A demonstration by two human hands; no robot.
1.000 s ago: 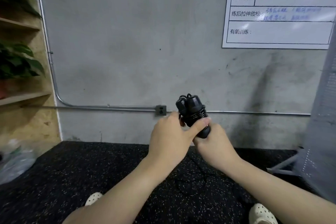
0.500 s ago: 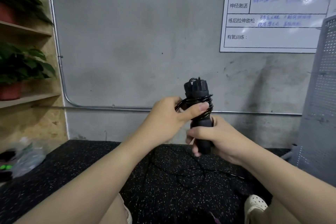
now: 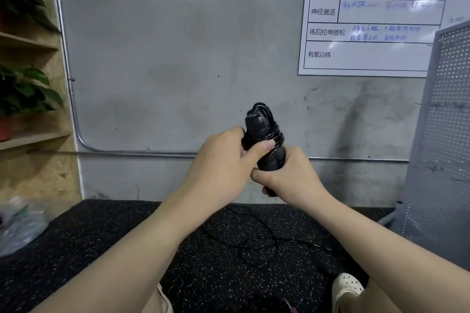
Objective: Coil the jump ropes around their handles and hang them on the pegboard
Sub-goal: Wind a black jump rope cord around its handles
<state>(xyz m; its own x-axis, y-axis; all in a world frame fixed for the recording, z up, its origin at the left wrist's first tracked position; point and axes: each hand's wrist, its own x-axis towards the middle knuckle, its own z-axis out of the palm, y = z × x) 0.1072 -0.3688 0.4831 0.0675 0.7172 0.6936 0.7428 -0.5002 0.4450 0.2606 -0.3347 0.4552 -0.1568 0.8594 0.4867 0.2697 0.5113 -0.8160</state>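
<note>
Two black jump rope handles (image 3: 262, 132) stand upright together in front of me, with several turns of thin black rope wound round their upper part. My right hand (image 3: 292, 175) grips the lower part of the handles. My left hand (image 3: 226, 157) holds the upper part, its thumb pressing on the wound rope. The loose rope (image 3: 256, 244) trails in loops over the floor below. The grey pegboard (image 3: 447, 119) stands at the right edge.
A dark speckled rubber floor (image 3: 101, 236) lies below, with the toe of a white shoe (image 3: 346, 287) at the lower right. Wooden shelves with potted plants (image 3: 23, 89) stand at the left. A whiteboard (image 3: 368, 15) hangs on the grey wall. Clear plastic bags (image 3: 20, 223) lie at the lower left.
The handles rose and turned more upright. My left hand has carried the rope round them, adding turns, and my view has lifted a little.
</note>
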